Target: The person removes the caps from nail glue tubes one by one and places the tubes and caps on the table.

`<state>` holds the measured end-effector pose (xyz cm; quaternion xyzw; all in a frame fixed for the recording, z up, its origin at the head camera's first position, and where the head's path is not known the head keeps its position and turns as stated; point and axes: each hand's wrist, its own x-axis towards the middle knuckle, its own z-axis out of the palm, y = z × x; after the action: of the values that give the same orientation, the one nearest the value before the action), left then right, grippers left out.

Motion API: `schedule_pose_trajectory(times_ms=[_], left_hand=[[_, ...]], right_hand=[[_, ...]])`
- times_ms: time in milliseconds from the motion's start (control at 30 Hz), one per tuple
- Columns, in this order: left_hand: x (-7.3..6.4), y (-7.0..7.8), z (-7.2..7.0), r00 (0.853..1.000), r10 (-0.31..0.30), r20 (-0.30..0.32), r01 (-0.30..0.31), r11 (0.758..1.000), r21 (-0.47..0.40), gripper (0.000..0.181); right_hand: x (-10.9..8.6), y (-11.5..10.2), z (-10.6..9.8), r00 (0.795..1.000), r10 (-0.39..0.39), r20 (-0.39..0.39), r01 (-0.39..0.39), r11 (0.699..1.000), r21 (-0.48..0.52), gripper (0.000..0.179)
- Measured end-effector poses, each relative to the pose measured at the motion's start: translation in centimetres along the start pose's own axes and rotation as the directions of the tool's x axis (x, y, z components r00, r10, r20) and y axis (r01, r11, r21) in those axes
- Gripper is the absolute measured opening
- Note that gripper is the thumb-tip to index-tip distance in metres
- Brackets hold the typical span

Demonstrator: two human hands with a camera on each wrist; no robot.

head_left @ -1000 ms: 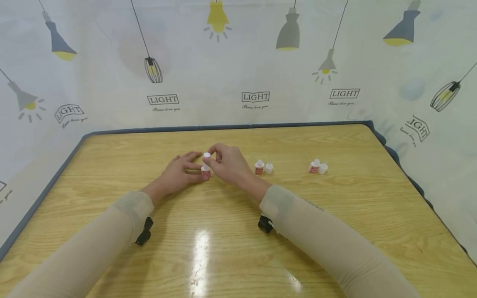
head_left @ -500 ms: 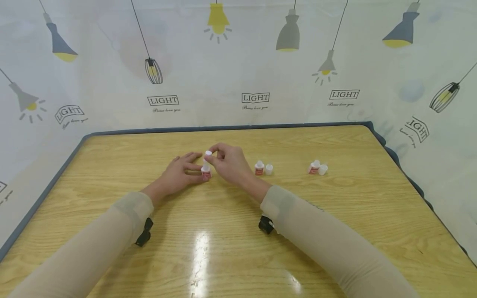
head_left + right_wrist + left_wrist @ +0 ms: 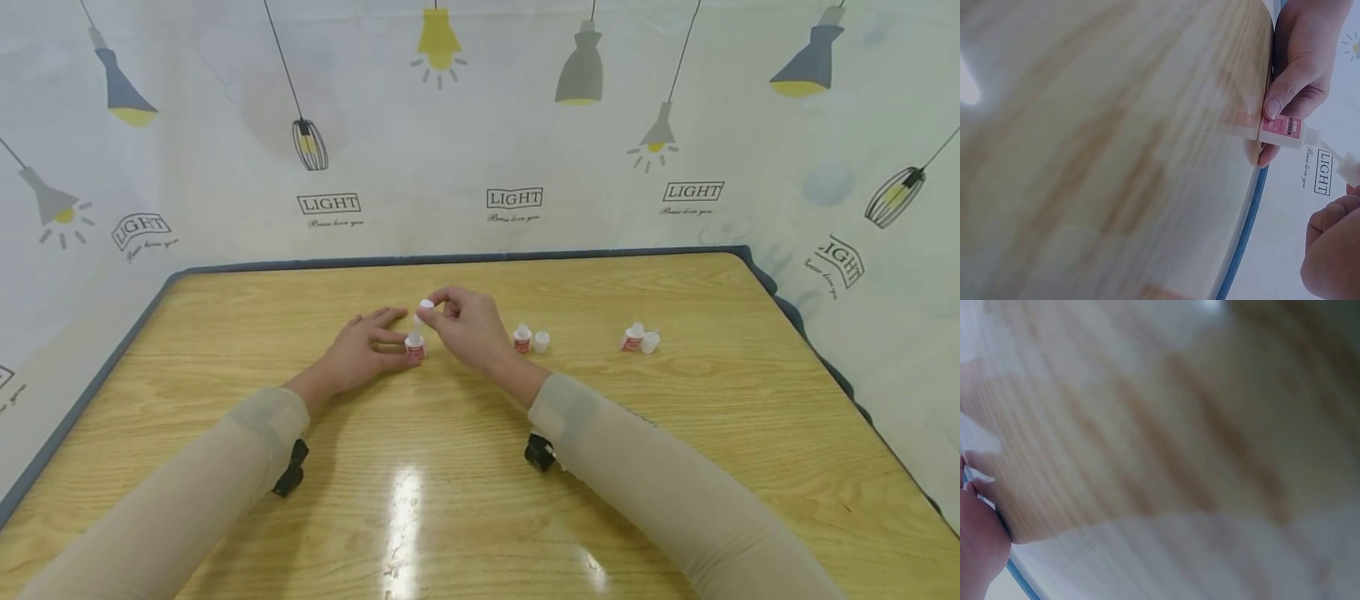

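Observation:
My left hand rests low on the table and pinches a small white bottle with a red label, thumb on one side and a finger on the other. The bottle stands upright. My right hand pinches a white brush cap above it, between thumb and index finger. In the right wrist view a thin stem runs from this cap down to the bottle's neck. The left wrist view shows only part of a hand at its left edge; the bottle is out of that view.
Right of my hands stands a second such bottle beside a white cap. Farther right is a third bottle, with another white cap close against it. The glossy wooden table ends at a lamp-patterned backdrop.
My right hand has lifted the brush cap up and slightly to the right, off the bottle's neck. My left hand has kept the bottle in place.

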<state>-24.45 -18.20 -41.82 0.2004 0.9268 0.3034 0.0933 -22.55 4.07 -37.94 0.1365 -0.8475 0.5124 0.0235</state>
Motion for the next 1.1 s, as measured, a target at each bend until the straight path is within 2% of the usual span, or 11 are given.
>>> schedule_pose_trajectory(times_ms=[267,500,700,933,1100], left_hand=[[-0.1,0.2,-0.1,1.0,0.013,0.001,-0.013,1.0,0.0,0.05],[-0.2,0.1,0.0,1.0,0.007,-0.008,-0.007,1.0,-0.012,0.05],[-0.1,-0.1,0.0,1.0,0.006,-0.003,-0.006,1.0,-0.018,0.051],[-0.2,-0.1,-0.1,1.0,-0.003,0.002,0.004,1.0,-0.023,0.054],[-0.1,-0.1,-0.1,1.0,0.002,0.006,-0.002,1.0,-0.021,0.057]], right_hand=[[-0.2,-0.2,-0.3,0.998,-0.06,-0.036,0.058,0.997,-0.052,0.024],[-0.3,-0.4,-0.4,0.999,-0.036,-0.011,0.036,0.999,-0.007,0.025],[-0.7,-1.1,-0.9,0.998,-0.056,-0.001,0.056,0.998,0.035,0.021],[-1.7,-3.7,-2.9,0.991,-0.118,0.062,0.114,0.992,0.061,0.015],[-3.2,-5.1,-5.1,0.992,-0.105,0.074,0.097,0.99,0.103,0.014]])
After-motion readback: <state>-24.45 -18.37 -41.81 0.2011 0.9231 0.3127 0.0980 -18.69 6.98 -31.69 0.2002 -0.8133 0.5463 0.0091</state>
